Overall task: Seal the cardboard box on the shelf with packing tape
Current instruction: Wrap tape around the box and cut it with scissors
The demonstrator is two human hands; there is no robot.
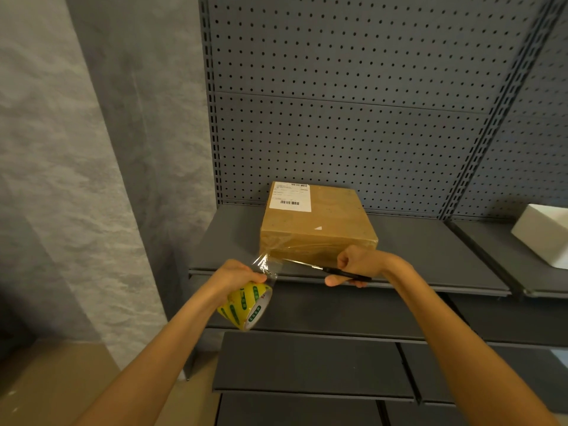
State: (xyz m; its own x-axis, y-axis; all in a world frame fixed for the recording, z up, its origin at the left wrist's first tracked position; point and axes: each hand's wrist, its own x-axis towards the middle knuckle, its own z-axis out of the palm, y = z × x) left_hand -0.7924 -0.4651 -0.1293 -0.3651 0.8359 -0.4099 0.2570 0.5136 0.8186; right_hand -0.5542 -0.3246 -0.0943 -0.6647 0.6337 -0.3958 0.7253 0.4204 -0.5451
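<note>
Yellow-and-green roll of clear packing tape point(246, 305) sits gripped in the left hand point(236, 276); the right hand point(358, 264) clutches a black-handled knife point(332, 271) at the taut strip beside the brown cardboard box point(316, 224) on the grey metal shelf point(430, 256). Slackened tape could wrinkle or cut raggedly.

Matt cardboard box point(316, 222), glossy tape point(267, 265)

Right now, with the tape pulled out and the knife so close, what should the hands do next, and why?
Probably cut the tape. The left hand holds the tape roll with a clear strip stretched to the cardboard box. The right hand holds a knife whose blade points toward that strip, so slicing there would likely free the roll.
</note>
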